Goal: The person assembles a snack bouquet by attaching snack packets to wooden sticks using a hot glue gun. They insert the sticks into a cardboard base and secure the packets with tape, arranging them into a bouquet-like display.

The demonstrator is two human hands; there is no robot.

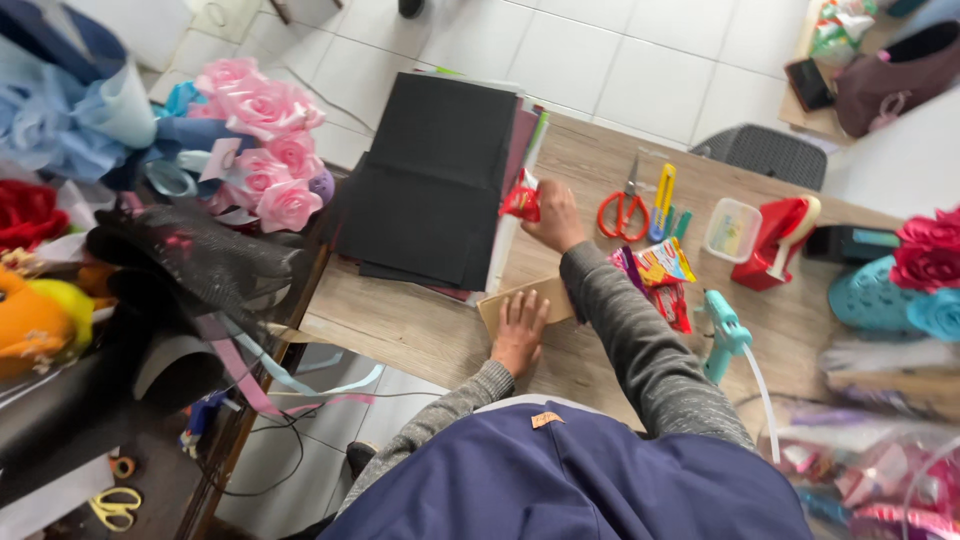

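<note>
My left hand (519,331) lies flat, fingers spread, on a tan cardboard piece (500,301) on the wooden table (400,325). My right hand (553,217) is raised farther out and grips a small red snack packet (521,202) beside the edge of a stack of black paper sheets (430,170). More red and yellow snack packets (662,275) lie just right of my right forearm.
Orange-handled scissors (622,210), a yellow utility knife (661,200), a clear plastic box (732,229), a red tape dispenser (780,240) and a teal glue gun (724,333) lie to the right. Pink paper roses (265,140), black mesh and ribbons crowd the left. White tiled floor lies beyond.
</note>
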